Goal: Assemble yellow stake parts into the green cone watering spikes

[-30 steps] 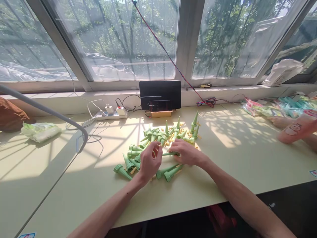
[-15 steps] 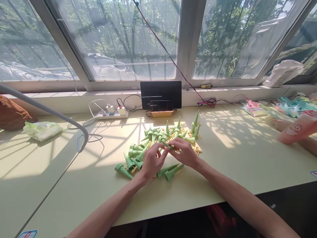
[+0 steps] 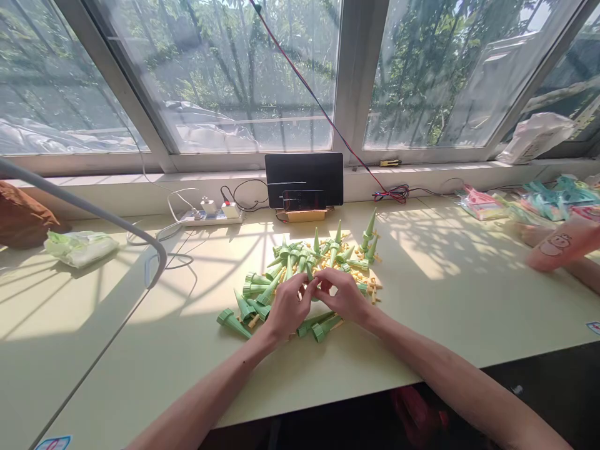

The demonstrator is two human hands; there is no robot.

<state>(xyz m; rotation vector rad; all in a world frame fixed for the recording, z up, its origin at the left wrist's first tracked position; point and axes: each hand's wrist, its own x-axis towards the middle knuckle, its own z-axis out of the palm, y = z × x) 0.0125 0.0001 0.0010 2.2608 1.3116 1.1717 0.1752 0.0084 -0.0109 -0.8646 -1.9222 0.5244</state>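
Between left hand [image 3: 289, 306] and right hand [image 3: 345, 295]; one green cone [image 3: 309, 270]

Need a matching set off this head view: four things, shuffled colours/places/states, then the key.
Things
1. cones
2. screen
3. power strip
4. left hand

Descriptions
A. white, with plugs in it
B. at a cone, beside the right hand
C. green, some standing and some lying
D. black, just in front of the sill

Pairs: 1-C, 2-D, 3-A, 4-B
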